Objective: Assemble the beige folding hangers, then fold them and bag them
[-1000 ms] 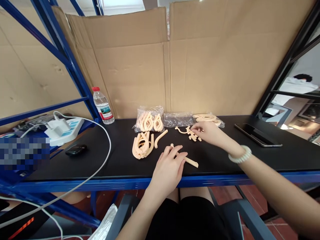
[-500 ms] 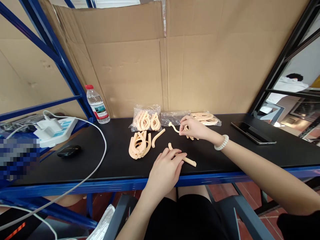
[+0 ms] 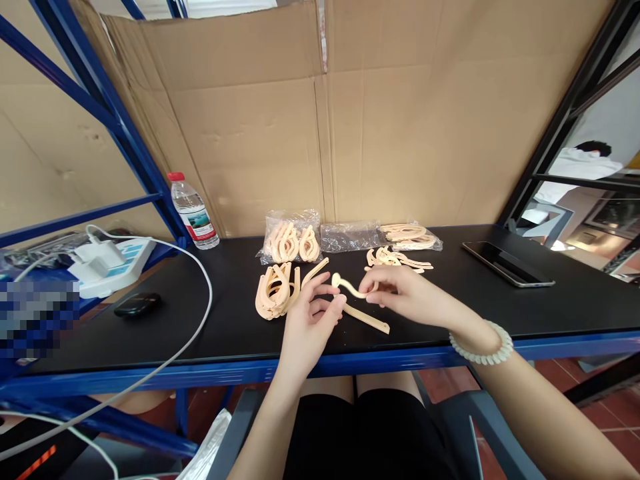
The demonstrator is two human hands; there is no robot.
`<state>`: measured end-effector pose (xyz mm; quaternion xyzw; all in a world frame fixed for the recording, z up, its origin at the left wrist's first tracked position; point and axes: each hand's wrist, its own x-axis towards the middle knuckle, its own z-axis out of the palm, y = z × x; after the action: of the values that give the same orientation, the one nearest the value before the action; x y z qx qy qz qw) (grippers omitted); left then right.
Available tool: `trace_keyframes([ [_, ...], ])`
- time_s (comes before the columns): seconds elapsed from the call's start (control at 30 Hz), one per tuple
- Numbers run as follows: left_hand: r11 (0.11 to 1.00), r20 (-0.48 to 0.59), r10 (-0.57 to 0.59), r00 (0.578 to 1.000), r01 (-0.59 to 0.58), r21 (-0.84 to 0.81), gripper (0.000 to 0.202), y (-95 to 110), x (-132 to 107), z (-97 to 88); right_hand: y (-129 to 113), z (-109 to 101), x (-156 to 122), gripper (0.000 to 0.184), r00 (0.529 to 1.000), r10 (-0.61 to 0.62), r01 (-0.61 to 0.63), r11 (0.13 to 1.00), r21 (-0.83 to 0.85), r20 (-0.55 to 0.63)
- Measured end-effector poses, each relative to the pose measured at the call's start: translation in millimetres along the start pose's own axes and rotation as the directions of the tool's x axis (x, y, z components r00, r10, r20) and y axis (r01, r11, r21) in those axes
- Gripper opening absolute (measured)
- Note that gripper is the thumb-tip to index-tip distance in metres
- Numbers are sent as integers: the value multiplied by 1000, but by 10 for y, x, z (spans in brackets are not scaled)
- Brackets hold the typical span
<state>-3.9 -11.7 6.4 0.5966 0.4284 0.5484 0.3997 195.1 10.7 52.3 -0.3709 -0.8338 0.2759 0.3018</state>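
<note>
Between finger and thumb, my right hand (image 3: 417, 297) pinches one end of a pale S-curved piece (image 3: 351, 289) with a round knob at its other end. My left hand (image 3: 307, 327) is raised at that knob, thumb and fingertips apart; whether a fingertip touches it I cannot make out. Below both hands a straight pale strip (image 3: 369, 319) lies on the black tabletop (image 3: 220, 333), its far end partly behind my left hand. A slightly curved strip (image 3: 315, 270) and a stack of U-shaped pieces (image 3: 274, 293) lie left of it. Several small curved pieces (image 3: 390, 258) lie beyond my right hand.
Clear plastic bags (image 3: 293, 237) with pale pieces stand along the cardboard wall (image 3: 250, 133). A water bottle (image 3: 195, 213), black mouse (image 3: 138, 305) and power strip (image 3: 127, 267) with a white cable (image 3: 200, 317) are left. A phone (image 3: 507, 265) lies right.
My right hand has come nearer with the knobbed curved piece, uncovering the small pieces behind. My left hand has lifted off the straight strip and moved left, to the knob.
</note>
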Motion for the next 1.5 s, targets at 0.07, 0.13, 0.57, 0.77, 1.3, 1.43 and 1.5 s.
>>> trace_keyframes([
  [0.07, 995, 16, -12, 1000, 14, -100, 37, 15, -1, -24, -88, 80, 2, 18, 997, -70, 70, 995, -65, -7],
  [0.13, 988, -9, 0, 1000, -2, -155, 23, 15, -10, -46, -131, 157, 9, 23, 994, -97, 93, 992, -84, -51],
  [0.57, 1000, -19, -14, 1000, 13, -24, 15, 0, -32, -66, -69, 258, 21, 21, 883, -42, 20, 998, -51, -467],
  [0.77, 997, -134, 22, 991, -32, -70, 13, -35, -38, -74, 105, 564, -306, 5, 913, 66, -242, 883, -402, -403],
  [1.3, 913, -67, -79, 995, 45, -406, 14, -26, -19, -116, 242, 384, -407, 16, 765, 335, 3, 852, 523, -551],
  [1.43, 895, 7, -100, 995, 93, -437, 15, 17, -37, -142, 233, 453, -350, 19, 749, 394, 105, 725, 681, -534],
  [1.5, 901, 68, -80, 994, 102, -421, 16, 29, -44, -145, 218, 473, -320, 19, 739, 407, 133, 692, 709, -536],
])
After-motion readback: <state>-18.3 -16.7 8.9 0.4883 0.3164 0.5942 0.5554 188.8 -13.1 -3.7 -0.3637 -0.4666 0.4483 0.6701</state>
